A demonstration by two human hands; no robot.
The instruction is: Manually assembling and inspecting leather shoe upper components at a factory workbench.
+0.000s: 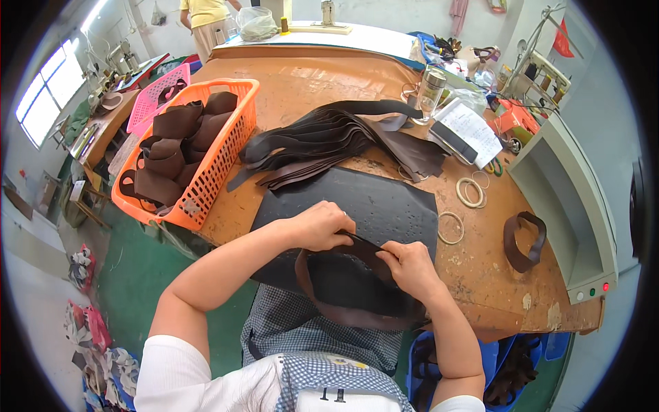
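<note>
Between my two hands a dark brown strip of leather-like material [343,312] is stretched at its upper edge, and the rest hangs in a loop below. My left hand [321,226] pinches one end of the stretched part. The fingers of my right hand [412,268] are closed on it a short way to the right. Both hands are over the near part of a black pitted mat [384,199]. Just beyond the mat lies a heap of long dark strips [322,137], fanned and overlapping.
At left stands an orange basket [250,96] of rolled brown bands, with a pink basket [144,103] behind. To the right are rubber rings [473,193], a brown loop [525,240], a glass jar [432,89], a notebook [473,127] and a grey machine [559,178]. Blue bins [491,353] stand below.
</note>
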